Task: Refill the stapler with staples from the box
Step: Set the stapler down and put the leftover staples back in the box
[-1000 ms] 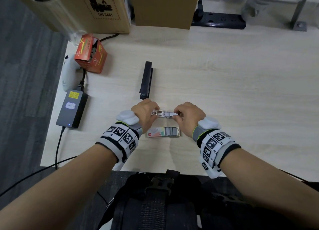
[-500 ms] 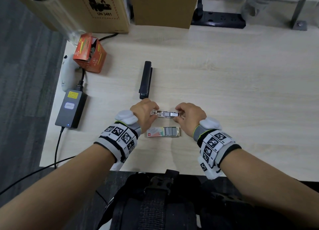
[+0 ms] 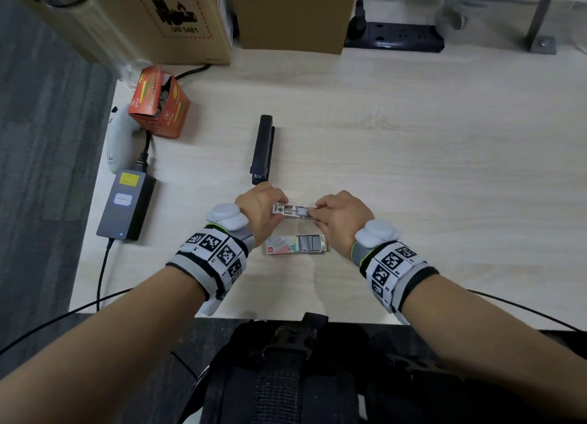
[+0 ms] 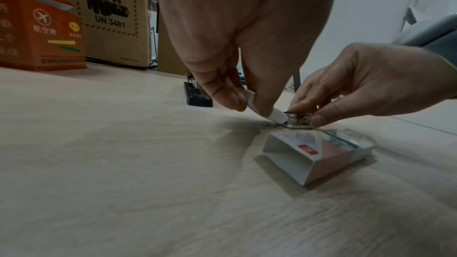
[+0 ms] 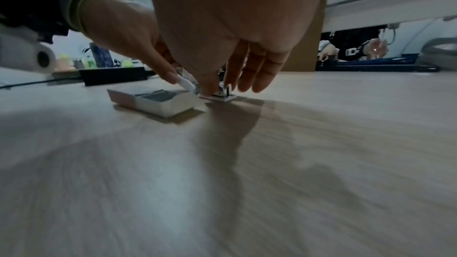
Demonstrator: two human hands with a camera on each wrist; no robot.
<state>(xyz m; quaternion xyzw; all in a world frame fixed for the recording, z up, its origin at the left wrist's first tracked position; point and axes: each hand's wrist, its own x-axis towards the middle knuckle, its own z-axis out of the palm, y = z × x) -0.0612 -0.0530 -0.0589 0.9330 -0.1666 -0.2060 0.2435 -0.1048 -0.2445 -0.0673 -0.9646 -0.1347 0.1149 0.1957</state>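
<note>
White plastic and bare metal sit pinched between my hands: my left hand (image 3: 261, 208) grips the left end of the small white stapler (image 3: 290, 209), lid swung open, while my right hand (image 3: 341, 215) pinches at its right end, fingers (image 4: 321, 119) curled low onto the metal channel. It rests on the pale wooden table (image 3: 413, 156). Just in front of it, nearer me, lies the staple box (image 3: 296, 244), its tray slid partly out with grey strips showing. Farther off lie a black stapler (image 3: 263, 149), an orange carton (image 3: 158, 105) and a black power adapter (image 3: 127, 209).
</note>
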